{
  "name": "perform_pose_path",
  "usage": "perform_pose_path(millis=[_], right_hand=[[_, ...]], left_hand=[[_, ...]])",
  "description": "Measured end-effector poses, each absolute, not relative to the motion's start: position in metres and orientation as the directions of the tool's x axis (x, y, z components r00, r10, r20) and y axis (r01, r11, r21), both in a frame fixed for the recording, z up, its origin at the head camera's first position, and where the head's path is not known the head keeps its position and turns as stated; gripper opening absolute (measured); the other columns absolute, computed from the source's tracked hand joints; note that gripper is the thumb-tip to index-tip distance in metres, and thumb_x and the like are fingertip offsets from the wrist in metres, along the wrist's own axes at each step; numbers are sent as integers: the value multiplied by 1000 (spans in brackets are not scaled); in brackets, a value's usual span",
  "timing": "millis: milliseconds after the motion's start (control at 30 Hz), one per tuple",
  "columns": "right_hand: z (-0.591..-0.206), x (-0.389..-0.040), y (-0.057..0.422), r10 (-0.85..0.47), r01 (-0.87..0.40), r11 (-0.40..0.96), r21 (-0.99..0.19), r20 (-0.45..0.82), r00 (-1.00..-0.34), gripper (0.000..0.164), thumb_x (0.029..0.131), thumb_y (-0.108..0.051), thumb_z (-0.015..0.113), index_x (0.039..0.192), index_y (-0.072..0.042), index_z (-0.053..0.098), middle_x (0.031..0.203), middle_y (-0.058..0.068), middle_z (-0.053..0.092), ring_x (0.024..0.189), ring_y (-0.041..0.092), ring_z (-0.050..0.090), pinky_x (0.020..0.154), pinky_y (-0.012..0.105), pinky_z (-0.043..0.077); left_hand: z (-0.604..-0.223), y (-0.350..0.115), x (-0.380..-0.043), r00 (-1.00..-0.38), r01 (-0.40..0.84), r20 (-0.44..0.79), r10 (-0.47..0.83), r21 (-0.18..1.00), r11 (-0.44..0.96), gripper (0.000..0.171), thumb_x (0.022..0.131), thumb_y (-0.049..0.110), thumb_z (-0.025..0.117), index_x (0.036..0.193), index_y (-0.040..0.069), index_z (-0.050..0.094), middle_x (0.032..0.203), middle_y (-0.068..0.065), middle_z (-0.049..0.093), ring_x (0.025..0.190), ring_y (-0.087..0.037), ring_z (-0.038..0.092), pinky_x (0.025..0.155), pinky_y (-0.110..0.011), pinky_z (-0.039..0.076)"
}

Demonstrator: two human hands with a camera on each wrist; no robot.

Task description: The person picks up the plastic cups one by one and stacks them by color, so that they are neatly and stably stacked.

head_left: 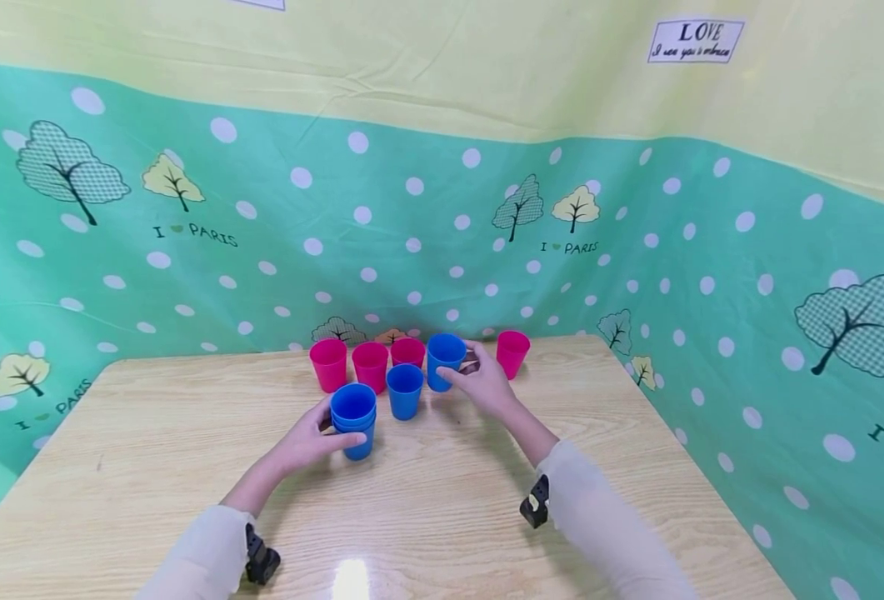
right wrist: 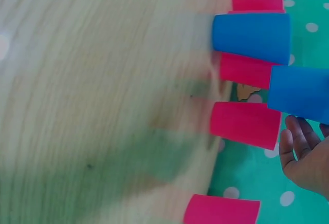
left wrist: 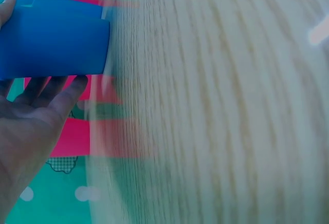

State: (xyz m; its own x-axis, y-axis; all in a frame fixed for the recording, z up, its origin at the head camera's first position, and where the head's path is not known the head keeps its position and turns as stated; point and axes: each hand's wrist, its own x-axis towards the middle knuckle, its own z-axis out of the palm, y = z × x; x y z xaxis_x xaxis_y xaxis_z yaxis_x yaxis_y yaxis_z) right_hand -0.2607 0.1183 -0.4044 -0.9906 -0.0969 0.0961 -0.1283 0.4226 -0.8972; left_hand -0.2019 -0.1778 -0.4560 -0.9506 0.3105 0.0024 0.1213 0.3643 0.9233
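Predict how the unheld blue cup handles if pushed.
The blue cup may tip if pushed near its rim, since it tapers to a narrower base. Probably light: it looks hollow and thin-rimmed. Its smooth side might slip a little.

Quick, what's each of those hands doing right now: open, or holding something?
Left hand: closed, holding a stack of blue cups.
Right hand: closed, holding another blue cup.

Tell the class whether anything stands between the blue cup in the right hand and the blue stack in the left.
Yes. Another blue cup stands on the table between the raised cup in the right hand and the stack in the left hand.
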Motion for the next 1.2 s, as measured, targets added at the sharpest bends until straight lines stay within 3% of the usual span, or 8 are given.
perform_pose_path(millis=[500,933,1200], right_hand=[[-382,-254,115,-110,-157,466,-871,119,-987,61,80,-37,73,130,-15,46,108,6,60,99,26,58,72,28,52],[-367,-247,110,-178,-261,451,-854,200,-963,60,81,-38,72,129,-13,48,107,6,63,95,20,57,74,27,50],[-363,-243,101,-200,-253,438,-862,181,-963,61,79,-41,73,129,-17,48,108,3,61,97,20,56,70,28,52]], left_hand=[[-459,-179,-205,-948,134,8,319,917,376,77,81,32,72,144,14,31,139,-15,46,130,-40,41,104,-55,38],[-460,-178,-205,-953,108,-11,302,921,375,80,79,35,73,144,17,31,140,-12,45,131,-39,40,104,-55,38],[-459,-180,-205,-950,120,-5,312,917,380,78,80,34,73,144,15,31,140,-13,45,131,-39,40,104,-54,38]])
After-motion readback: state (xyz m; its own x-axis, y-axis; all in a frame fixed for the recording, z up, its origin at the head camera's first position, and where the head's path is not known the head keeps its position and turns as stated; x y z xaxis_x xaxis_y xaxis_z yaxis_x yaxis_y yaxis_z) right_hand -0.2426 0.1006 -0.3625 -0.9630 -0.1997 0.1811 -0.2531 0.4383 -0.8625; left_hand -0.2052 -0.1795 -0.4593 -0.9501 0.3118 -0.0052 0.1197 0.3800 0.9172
